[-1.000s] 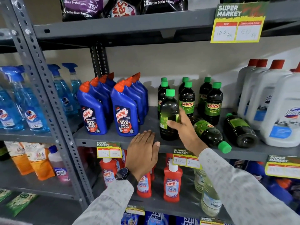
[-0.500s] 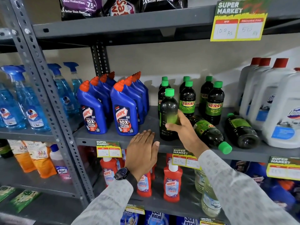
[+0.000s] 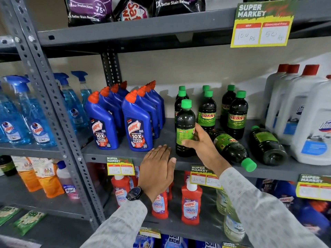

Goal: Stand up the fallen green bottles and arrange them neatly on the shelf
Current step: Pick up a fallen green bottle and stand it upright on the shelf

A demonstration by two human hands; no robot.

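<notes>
Several dark bottles with green caps and SUNNY labels stand upright on the grey middle shelf (image 3: 268, 170). My right hand (image 3: 200, 142) grips the front upright green bottle (image 3: 185, 126) at its label, near the shelf's front edge. Two green bottles lie fallen to its right: one (image 3: 231, 148) with its cap pointing out over the front edge, the other (image 3: 266, 146) with its cap pointing back. My left hand (image 3: 158, 170) rests flat, fingers together, against the shelf's front edge, holding nothing.
Blue Harpic bottles (image 3: 138, 126) stand in rows left of the green ones. Large white jugs (image 3: 308, 120) fill the right end. Price tags (image 3: 204, 177) hang off the shelf edge. Red cleaner bottles (image 3: 191, 203) sit on the shelf below, blue spray bottles (image 3: 23, 113) at far left.
My right hand has turned the upright front bottle, so its label now faces more forward, and shifted up its side. My left hand stays put.
</notes>
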